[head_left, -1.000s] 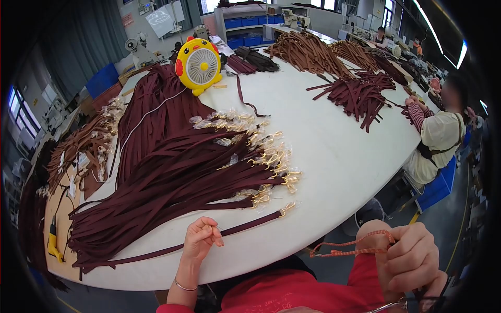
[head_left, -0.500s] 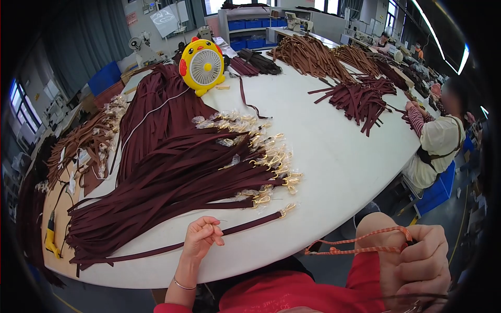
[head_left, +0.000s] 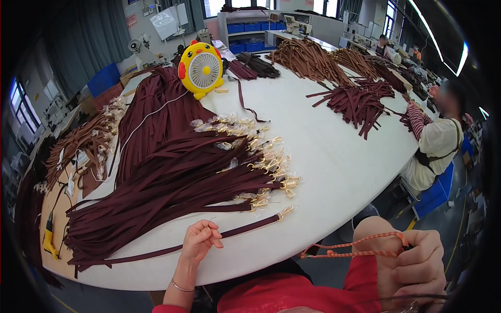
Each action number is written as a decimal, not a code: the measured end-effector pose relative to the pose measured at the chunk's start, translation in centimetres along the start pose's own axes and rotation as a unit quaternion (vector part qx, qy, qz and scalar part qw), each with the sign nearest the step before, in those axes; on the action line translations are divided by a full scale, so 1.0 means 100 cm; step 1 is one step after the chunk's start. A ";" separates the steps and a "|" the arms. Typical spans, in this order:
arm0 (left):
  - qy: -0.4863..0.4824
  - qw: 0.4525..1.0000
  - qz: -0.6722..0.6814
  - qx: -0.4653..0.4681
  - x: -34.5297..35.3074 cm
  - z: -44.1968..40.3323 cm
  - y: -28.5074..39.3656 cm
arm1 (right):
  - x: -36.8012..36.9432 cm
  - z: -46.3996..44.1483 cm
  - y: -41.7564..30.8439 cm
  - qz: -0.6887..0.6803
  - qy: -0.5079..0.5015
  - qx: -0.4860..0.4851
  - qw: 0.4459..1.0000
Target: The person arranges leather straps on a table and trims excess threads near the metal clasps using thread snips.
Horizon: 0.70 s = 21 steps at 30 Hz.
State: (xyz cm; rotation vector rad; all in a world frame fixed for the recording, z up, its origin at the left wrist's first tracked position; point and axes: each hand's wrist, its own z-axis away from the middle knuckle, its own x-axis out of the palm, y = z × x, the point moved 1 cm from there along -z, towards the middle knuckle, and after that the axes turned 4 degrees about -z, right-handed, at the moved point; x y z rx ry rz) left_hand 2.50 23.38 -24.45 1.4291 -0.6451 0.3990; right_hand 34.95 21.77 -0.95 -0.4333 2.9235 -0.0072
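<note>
My left hand (head_left: 201,241) is raised over the near table edge, its fingers curled together; a thin line shows at the fingertips, too small to name. Behind it a single dark maroon strap (head_left: 232,232) lies flat, with a gold clasp (head_left: 285,212) at its right end. Close to the camera at the lower right, my right hand (head_left: 420,268) is closed round one end of an orange patterned cord loop (head_left: 365,254), which stretches to the left. A large pile of maroon straps (head_left: 167,182) with plastic-wrapped gold clasps (head_left: 269,161) lies beyond my left hand.
A yellow chick-shaped fan (head_left: 201,70) stands on the white table (head_left: 334,167). Brown straps (head_left: 308,60) and short maroon straps (head_left: 357,104) lie farther back. A person (head_left: 438,141) sits at the right edge. A yellow-handled tool (head_left: 48,240) is at far left.
My right hand and the cord loop have moved slightly right and down, and the hand's back has turned a little. My left hand has barely moved. The whole view has shifted slightly.
</note>
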 end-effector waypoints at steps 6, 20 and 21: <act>0.001 1.000 0.003 0.014 -0.003 0.000 -0.002 | -0.004 0.024 0.012 0.072 0.231 -0.170 0.955; -0.002 0.998 0.061 -0.013 -0.007 0.003 -0.013 | 0.027 0.247 0.093 0.267 -0.049 0.507 0.818; -0.029 0.997 0.063 -0.024 0.000 -0.014 -0.016 | 0.026 0.256 0.092 0.294 -0.038 0.505 0.811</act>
